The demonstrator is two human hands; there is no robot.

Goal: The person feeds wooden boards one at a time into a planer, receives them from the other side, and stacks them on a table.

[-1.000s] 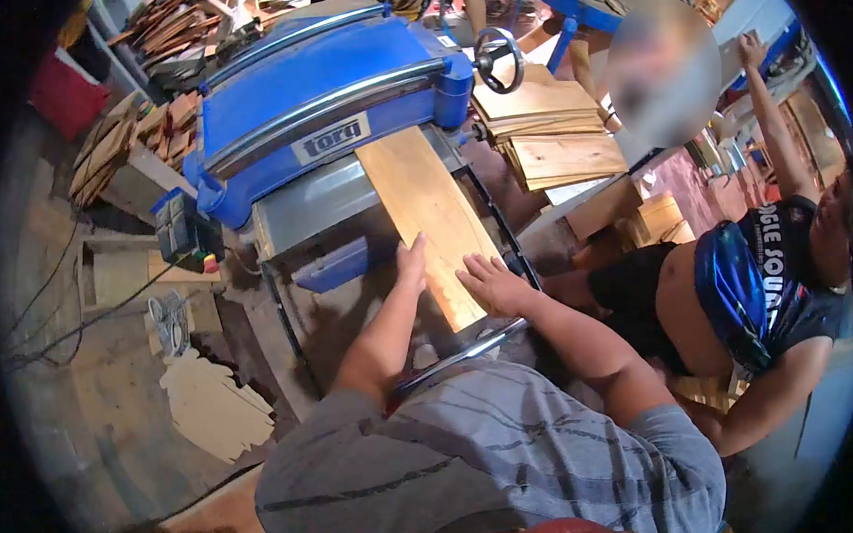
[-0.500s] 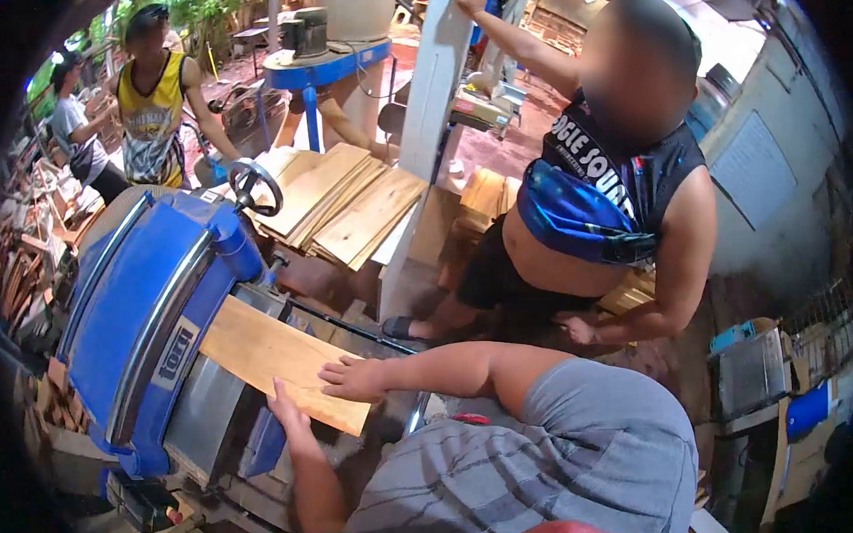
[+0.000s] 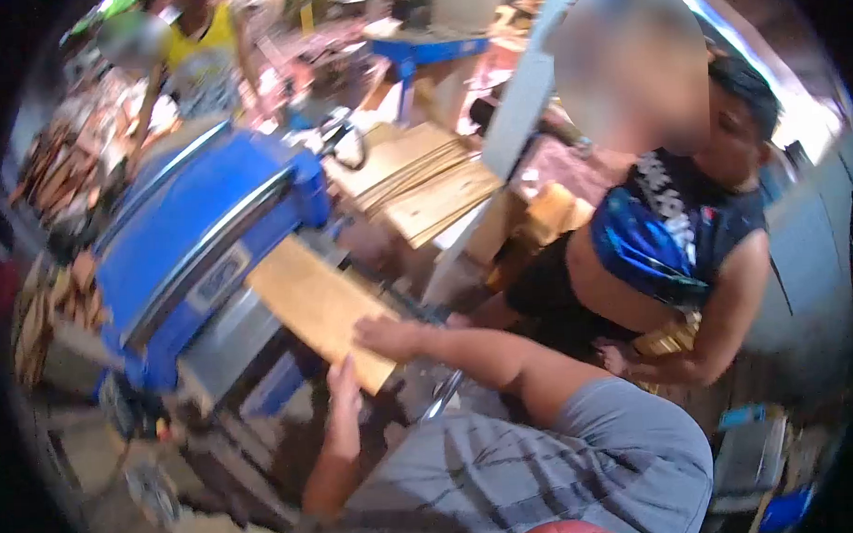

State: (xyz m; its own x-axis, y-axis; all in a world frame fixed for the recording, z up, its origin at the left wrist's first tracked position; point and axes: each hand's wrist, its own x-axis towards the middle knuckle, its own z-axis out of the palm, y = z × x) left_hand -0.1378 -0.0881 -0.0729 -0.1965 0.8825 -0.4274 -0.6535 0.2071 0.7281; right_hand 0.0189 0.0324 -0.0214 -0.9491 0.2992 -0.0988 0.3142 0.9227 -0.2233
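Observation:
A flat wooden board (image 3: 307,301) runs into the front opening of a blue thickness planer (image 3: 205,232), and its far part is hidden inside. My left hand (image 3: 344,390) grips the board's left edge near its outer end, its fingers partly out of sight. Flat on the top face, close to the opposite edge, lies my right hand (image 3: 388,337) with fingers stretched out. The planer's grey metal bed (image 3: 232,339) shows under and beside the board.
Beyond the planer, thin boards (image 3: 433,191) lie stacked beside a pale post (image 3: 522,103). A person in a black sleeveless shirt (image 3: 665,230) stands close on the right. Someone in yellow (image 3: 203,58) is behind the machine, near heaped wood scraps (image 3: 75,166).
My view has swung, so the planer, board and hands appear farther right and the picture is blurred. Both hands keep their places on the board.

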